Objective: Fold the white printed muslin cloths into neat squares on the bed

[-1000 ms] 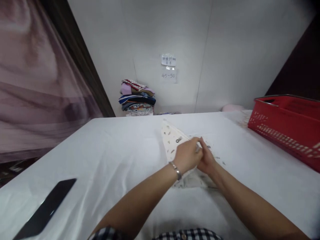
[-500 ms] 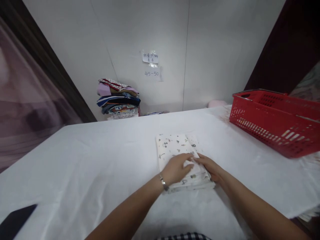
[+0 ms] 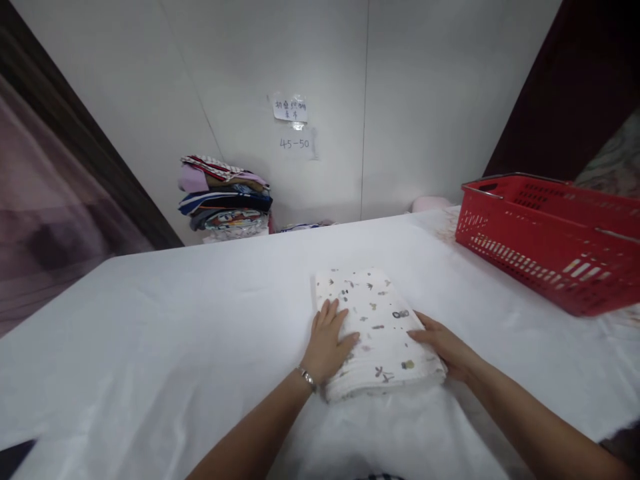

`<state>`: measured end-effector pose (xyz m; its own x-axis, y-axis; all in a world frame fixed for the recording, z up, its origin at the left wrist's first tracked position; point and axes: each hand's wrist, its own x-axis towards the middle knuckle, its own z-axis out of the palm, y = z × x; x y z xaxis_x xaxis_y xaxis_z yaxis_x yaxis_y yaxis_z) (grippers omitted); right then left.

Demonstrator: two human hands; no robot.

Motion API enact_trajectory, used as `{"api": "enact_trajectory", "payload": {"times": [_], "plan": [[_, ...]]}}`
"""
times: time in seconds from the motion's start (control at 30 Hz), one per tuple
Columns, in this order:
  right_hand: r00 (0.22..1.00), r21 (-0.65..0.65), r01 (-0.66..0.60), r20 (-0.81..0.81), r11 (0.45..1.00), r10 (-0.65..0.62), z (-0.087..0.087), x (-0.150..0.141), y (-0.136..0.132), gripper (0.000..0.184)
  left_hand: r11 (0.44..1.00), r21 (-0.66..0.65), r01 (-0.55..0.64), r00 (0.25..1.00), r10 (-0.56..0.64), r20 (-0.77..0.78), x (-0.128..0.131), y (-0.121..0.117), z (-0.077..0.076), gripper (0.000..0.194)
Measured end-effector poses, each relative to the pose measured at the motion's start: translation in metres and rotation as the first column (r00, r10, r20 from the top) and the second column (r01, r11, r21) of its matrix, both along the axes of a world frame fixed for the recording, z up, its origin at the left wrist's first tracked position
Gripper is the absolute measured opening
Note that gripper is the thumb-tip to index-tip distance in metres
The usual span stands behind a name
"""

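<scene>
A folded white cloth (image 3: 376, 322) with small dark prints lies on the white-covered table (image 3: 175, 333) in front of me. My left hand (image 3: 327, 340) rests flat on the cloth's left side, fingers spread, a bracelet on the wrist. My right hand (image 3: 446, 347) lies against the cloth's right edge with its fingers stretched out and touching the fabric. Neither hand grips anything.
A red plastic basket (image 3: 550, 233) stands at the right of the table. A stack of folded coloured cloths (image 3: 225, 197) sits against the back wall. Paper notes (image 3: 290, 110) are stuck on the wall. A dark flat object (image 3: 13, 457) peeks in at the bottom left corner.
My hands, together over a partly folded cloth, have parted to its left and right sides. The cloth now lies flat as a neat folded rectangle. My view has shifted right.
</scene>
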<state>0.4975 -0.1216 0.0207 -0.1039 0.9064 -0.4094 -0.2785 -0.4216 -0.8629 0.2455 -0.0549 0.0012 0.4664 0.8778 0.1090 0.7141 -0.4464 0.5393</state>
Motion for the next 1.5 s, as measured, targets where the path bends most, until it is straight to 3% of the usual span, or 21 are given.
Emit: {"api": "enact_trajectory", "payload": {"times": [0.23, 0.4, 0.47, 0.53, 0.6, 0.67, 0.7, 0.73, 0.8, 0.87, 0.93, 1.0, 1.07, 1.2, 1.33, 1.4, 1.47, 1.5], "plan": [[1.0, -0.026, -0.024, -0.012, 0.999, 0.023, 0.008, -0.005, 0.005, 0.063, 0.998, 0.041, -0.044, 0.999, 0.046, -0.028, -0.005, -0.002, 0.004, 0.051], [0.988, 0.0, -0.085, 0.132, 0.996, 0.085, 0.012, -0.003, 0.006, 0.064, 0.998, -0.053, 0.045, 0.991, -0.051, -0.123, -0.007, -0.002, 0.005, 0.056], [0.948, 0.038, -0.115, 0.303, 0.993, 0.099, 0.01, 0.004, 0.005, 0.064, 0.996, -0.071, 0.054, 0.988, -0.064, -0.142, -0.007, -0.002, 0.003, 0.057], [0.797, 0.076, -0.165, 0.598, 0.983, 0.088, 0.005, 0.012, 0.004, 0.063, 0.996, -0.073, 0.046, 0.989, -0.056, -0.138, -0.007, -0.002, 0.0, 0.057], [0.482, 0.062, -0.238, 0.874, 0.969, 0.062, -0.001, 0.018, 0.002, 0.06, 0.996, -0.078, 0.031, 0.993, -0.04, -0.113, -0.007, -0.002, -0.002, 0.056], [0.143, 0.071, -0.309, 0.989, 0.948, -0.027, -0.004, 0.019, 0.0, 0.056, 0.998, -0.062, -0.006, 0.998, 0.002, -0.067, -0.008, 0.001, -0.001, 0.052], [0.03, 0.114, -0.358, 0.993, 0.927, -0.111, -0.003, 0.016, -0.001, 0.053, 0.999, -0.043, -0.03, 0.999, 0.028, -0.044, -0.007, 0.005, 0.001, 0.051], [-0.031, 0.18, -0.42, 0.977, 0.889, -0.212, 0.0, 0.011, -0.001, 0.051, 0.999, -0.014, -0.052, 0.998, 0.052, -0.026, -0.006, 0.011, 0.004, 0.05], [-0.013, 0.315, -0.552, 0.923, 0.772, -0.386, 0.009, -0.005, -0.002, 0.049, 0.995, 0.057, -0.077, 0.997, 0.079, -0.021, -0.001, 0.026, 0.012, 0.05], [0.077, 0.348, -0.661, 0.913, 0.664, -0.402, 0.017, -0.026, -0.003, 0.052, 0.99, 0.118, -0.072, 0.995, 0.08, -0.066, 0.006, 0.046, 0.018, 0.053], [0.125, 0.272, -0.767, 0.952, 0.581, -0.28, 0.019, -0.046, -0.003, 0.056, 0.989, 0.133, -0.058, 0.986, 0.078, -0.147, 0.013, 0.067, 0.019, 0.057], [0.116, 0.172, -0.848, 0.983, 0.501, -0.142, 0.012, -0.059, -0.003, 0.058, 0.996, 0.063, -0.056, 0.97, 0.069, -0.232, 0.017, 0.084, 0.013, 0.063], [0.107, 0.124, -0.88, 0.992, 0.459, -0.062, 0.0, -0.064, -0.003, 0.058, 0.998, -0.031, -0.062, 0.958, 0.05, -0.282, 0.019, 0.096, 0.004, 0.068], [0.167, 0.14, -0.862, 0.986, 0.487, 0.012, -0.011, -0.065, -0.004, 0.058, 0.996, -0.078, -0.051, 0.971, 0.032, -0.235, 0.017, 0.105, -0.01, 0.072], [0.333, 0.217, -0.808, 0.935, 0.548, 0.123, 0.0, -0.06, -0.004, 0.053, 0.99, -0.124, -0.059, 0.997, 0.052, -0.061, 0.014, 0.101, -0.007, 0.065], [0.454, 0.3, -0.722, 0.885, 0.623, 0.1, 0.008, -0.05, -0.001, 0.045, 0.986, -0.133, -0.099, 0.992, 0.108, 0.063, 0.008, 0.095, -0.003, 0.059], [0.534, 0.388, -0.522, 0.843, 0.76, -0.063, 0.011, -0.034, 0.003, 0.042, 0.954, -0.213, -0.212, 0.94, 0.259, 0.223, -0.001, 0.084, 0.0, 0.055], [0.532, 0.398, -0.385, 0.833, 0.833, -0.151, 0.011, -0.024, 0.006, 0.043, 0.919, -0.291, -0.266, 0.892, 0.349, 0.287, -0.006, 0.076, 0.002, 0.055]]}}
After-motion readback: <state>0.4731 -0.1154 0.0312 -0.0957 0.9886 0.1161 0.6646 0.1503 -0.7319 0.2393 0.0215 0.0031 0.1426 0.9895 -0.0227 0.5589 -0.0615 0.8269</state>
